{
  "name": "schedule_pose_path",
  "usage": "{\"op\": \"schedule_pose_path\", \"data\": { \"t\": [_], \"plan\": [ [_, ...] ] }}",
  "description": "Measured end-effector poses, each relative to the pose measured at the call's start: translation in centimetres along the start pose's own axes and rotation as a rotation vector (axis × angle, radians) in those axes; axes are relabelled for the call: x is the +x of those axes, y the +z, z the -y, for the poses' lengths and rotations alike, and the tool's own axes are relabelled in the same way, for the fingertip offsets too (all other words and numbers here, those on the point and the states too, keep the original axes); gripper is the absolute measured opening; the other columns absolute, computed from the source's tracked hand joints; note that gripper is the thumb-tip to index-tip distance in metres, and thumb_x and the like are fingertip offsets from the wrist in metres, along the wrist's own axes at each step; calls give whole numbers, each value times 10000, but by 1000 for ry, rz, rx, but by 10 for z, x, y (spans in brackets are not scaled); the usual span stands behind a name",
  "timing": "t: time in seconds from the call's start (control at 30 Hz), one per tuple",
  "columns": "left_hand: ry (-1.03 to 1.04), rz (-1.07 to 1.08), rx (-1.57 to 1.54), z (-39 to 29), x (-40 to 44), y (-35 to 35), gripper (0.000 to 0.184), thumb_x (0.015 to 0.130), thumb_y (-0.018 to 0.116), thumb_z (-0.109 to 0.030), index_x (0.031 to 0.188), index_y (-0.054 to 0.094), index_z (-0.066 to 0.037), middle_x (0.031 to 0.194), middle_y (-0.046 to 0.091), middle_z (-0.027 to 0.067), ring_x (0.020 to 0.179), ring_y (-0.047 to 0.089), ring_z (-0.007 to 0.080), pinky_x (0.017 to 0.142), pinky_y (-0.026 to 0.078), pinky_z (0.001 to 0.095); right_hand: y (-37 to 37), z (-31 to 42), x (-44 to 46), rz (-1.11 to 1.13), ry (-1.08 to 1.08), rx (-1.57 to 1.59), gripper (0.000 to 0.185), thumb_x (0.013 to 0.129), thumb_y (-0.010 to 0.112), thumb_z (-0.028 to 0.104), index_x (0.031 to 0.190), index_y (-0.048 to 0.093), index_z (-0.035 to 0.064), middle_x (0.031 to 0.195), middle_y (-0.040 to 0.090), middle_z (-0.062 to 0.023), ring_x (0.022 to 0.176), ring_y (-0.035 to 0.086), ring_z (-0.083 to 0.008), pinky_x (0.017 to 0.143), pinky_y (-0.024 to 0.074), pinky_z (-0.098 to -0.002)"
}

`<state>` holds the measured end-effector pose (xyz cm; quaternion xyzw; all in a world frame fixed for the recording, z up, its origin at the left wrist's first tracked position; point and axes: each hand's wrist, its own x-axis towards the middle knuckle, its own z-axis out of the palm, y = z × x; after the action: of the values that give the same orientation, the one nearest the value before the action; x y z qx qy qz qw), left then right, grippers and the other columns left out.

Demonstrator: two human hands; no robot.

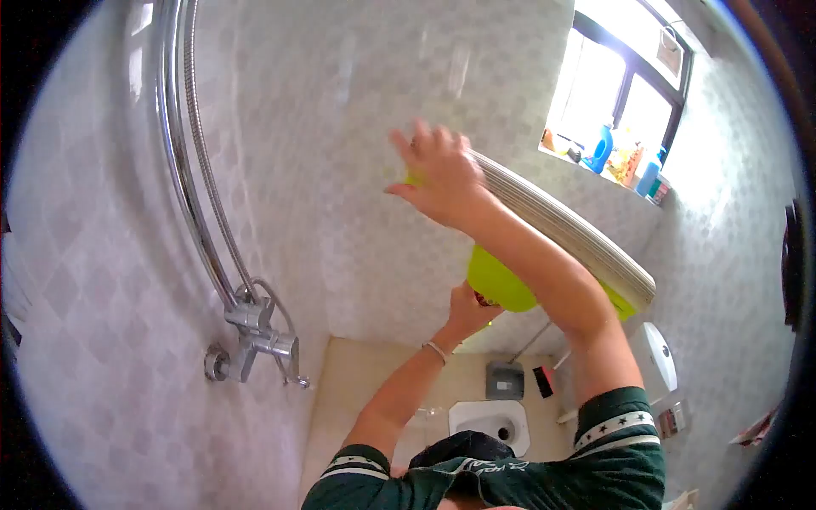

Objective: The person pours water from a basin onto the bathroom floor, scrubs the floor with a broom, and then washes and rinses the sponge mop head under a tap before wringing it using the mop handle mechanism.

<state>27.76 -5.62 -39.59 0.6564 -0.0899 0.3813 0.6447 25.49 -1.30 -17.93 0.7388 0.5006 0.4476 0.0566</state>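
Pale, mottled tiles cover the wall (374, 93) above a beige floor (348, 399) with a squat toilet (476, 414). A ribbed, beige pad (565, 223) with smooth green plastic (503, 285) slants before the wall. The raised right hand (442, 174) spreads its fingers at the pad's upper end; the lower left hand (470, 312) meets the plastic, its grip unclear.

Long pad (565, 225): cream-grey, lengthwise stripes
Pad edging (618, 299): lime green
Rounded piece (503, 280): lime green
Right sleeve (616, 425): dark green, white band, dark stars
Left wall (93, 280): pale grey, diamond pattern
Floor (357, 374): beige
Shower fittings (251, 319): silver
Squat toilet (463, 416): white
Floor box (505, 381): grey
Left sill bottle (602, 151): blue
Window frame (627, 68): dark
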Motion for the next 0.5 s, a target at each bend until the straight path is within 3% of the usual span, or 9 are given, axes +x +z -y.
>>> {"op": "schedule_pose_path", "data": {
  "t": [0.13,0.2,0.27,0.33,0.43,0.5],
  "plan": [
    [-28,-2,206,-8,3,-2,372,565,742,-156,837,542,0,680,606,82,594,570,121,559,461,263,22,-2,12,-159,-117,-102,659,702,569,454,1202,364,77,1116,439,-121,988,452,-282,800,386,-450],
    [-70,-58,-33,11,11,-4,365,566,737,-149,834,540,2,704,613,80,615,573,124,577,461,266,-13,-27,-27,-48,-54,73,622,690,599,400,1195,373,114,1114,448,-107,913,497,-270,761,424,-413],
    [-102,-55,-82,23,17,-14,362,569,734,-145,837,540,3,710,614,73,624,570,115,580,459,262,-35,-55,-77,83,159,47,611,677,618,338,1201,376,135,1113,454,-94,884,525,-261,762,441,-378],
    [-91,-95,-170,16,24,-23,343,580,721,-121,841,542,8,709,609,55,629,552,87,575,454,258,-48,-82,-129,-53,21,-110,638,677,623,284,1237,354,139,1096,464,-101,933,521,-253,769,443,-374],
    [25,-84,-122,9,26,-30,340,584,722,-116,848,547,7,708,607,45,625,544,81,574,453,256,-59,-102,-163,-51,43,-287,626,685,621,274,1235,367,114,1044,499,-101,925,525,-249,772,442,-376],
    [-10,-88,-149,9,22,-25,328,591,718,-110,848,552,6,720,611,45,633,546,84,577,453,253,-52,-98,-155,65,280,-146,565,692,619,247,1184,409,64,995,523,-125,915,532,-263,770,441,-386]
  ]
}}
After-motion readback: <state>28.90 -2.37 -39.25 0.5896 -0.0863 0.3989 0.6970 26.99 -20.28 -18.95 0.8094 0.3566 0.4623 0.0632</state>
